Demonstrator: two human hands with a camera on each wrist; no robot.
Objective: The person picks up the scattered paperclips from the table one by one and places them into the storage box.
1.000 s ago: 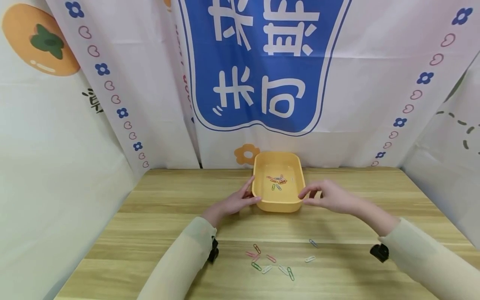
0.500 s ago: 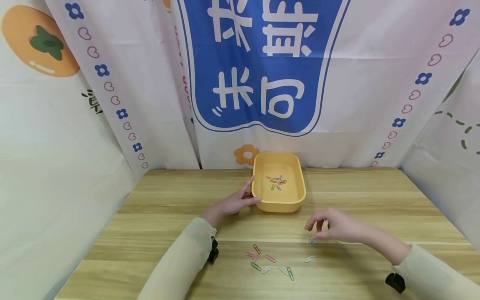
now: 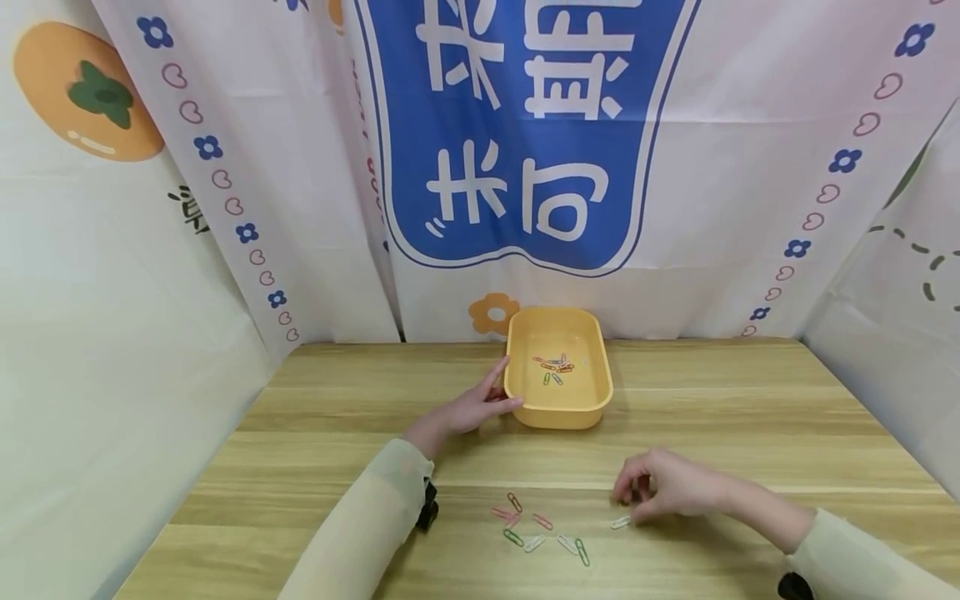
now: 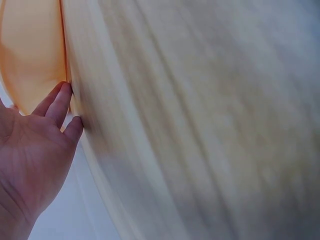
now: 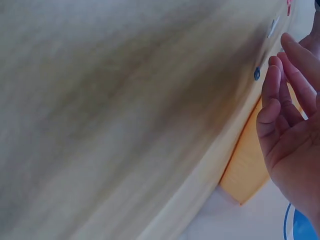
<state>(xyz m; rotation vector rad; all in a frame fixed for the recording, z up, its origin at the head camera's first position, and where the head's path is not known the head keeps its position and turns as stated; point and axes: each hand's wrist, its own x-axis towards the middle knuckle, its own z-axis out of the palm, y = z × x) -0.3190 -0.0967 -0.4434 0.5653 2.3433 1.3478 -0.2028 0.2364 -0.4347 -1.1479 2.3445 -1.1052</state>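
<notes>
My left hand (image 3: pixel 474 407) rests against the left side of a yellow plastic bin (image 3: pixel 561 418), its thumb at the near left corner. In the left wrist view its fingers (image 4: pixel 60 102) lie fairly straight beside the bin. Further right, my right hand (image 3: pixel 667 486) hovers low over the table with fingers bent and thumb apart. A blue paper clip (image 5: pixel 257 73) lies on the wood just beyond its fingertips in the right wrist view; the hand hides most of it from the head view. Close to the thumb lies a white paper clip (image 3: pixel 620 522).
Several pink, red, green and white paper clips, among them a green paper clip (image 3: pixel 582 552), lie loose on the wooden table (image 3: pixel 360 375) between the arms. More paper clips (image 3: pixel 557 364) lie inside the bin. A printed white curtain (image 3: pixel 720 208) hangs right behind the bin.
My right hand has moved from the bin's right front corner toward me, down to the blue paper clip. My left hand has stayed at the bin.
</notes>
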